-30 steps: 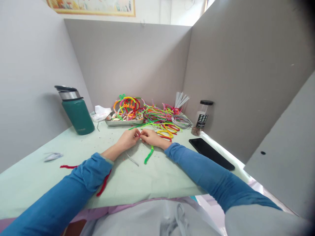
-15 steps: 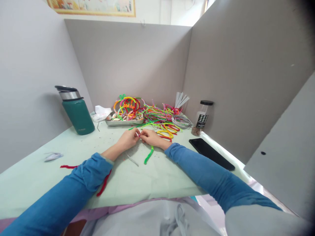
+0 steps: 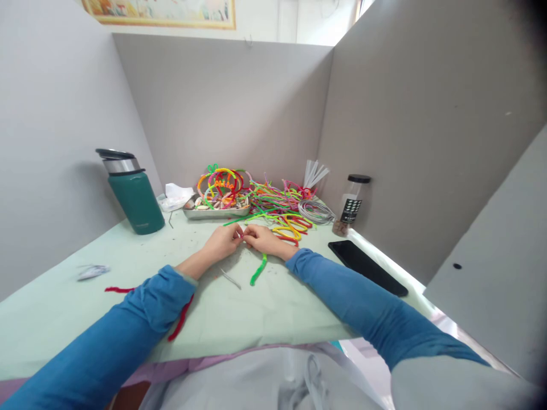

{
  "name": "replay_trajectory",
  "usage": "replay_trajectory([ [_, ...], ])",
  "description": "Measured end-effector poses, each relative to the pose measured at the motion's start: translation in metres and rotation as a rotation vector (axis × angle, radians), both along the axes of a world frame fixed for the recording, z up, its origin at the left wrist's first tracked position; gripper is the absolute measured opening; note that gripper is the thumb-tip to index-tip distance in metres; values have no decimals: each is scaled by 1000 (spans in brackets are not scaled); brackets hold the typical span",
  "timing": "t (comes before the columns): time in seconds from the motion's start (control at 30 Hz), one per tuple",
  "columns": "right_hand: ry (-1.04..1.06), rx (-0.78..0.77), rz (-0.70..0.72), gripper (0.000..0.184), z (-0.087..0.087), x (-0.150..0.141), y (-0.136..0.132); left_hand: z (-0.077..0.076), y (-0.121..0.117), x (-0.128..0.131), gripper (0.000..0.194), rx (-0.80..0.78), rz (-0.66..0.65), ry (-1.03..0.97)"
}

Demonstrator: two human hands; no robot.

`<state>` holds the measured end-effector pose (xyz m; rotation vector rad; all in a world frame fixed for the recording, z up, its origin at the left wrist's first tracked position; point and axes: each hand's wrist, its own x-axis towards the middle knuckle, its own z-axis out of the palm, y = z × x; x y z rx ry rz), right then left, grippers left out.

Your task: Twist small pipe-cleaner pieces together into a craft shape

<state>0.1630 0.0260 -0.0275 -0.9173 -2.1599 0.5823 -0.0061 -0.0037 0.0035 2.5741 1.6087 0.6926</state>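
My left hand [image 3: 223, 241] and my right hand [image 3: 261, 239] meet fingertip to fingertip just above the table. Both are closed in a pinch on a small pinkish-red piece [image 3: 241, 234], which looks like a bit of pipe cleaner; the fingers cover most of it. A green pipe cleaner [image 3: 258, 270] sticks out from below my right hand toward me. Nearer to me lies a thin grey strip [image 3: 231, 278]. My left sleeve crosses over a dark red pipe cleaner [image 3: 181, 322], hiding its middle. Bent yellow and red pipe cleaners [image 3: 291, 232] lie right of my right hand.
Behind my hands stand a metal tray [image 3: 216, 214] with shells and looped pipe cleaners, a pile of loose pipe cleaners [image 3: 277, 196] and a grey wire coil [image 3: 316, 212]. A green bottle [image 3: 139, 202] is left; a clear jar [image 3: 349, 209] and black phone [image 3: 367, 267] are right. Grey partitions [image 3: 222, 97] enclose the table.
Hardly anything differs. Both hands keep the same place and pinch, with at most a tiny shift of the fingertips.
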Motion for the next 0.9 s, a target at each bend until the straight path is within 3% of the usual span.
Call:
replay_trajectory([
  [0.9, 10, -10, 14, 9, 0, 1, -2, 3, -2, -1, 23, -8, 37, 72],
])
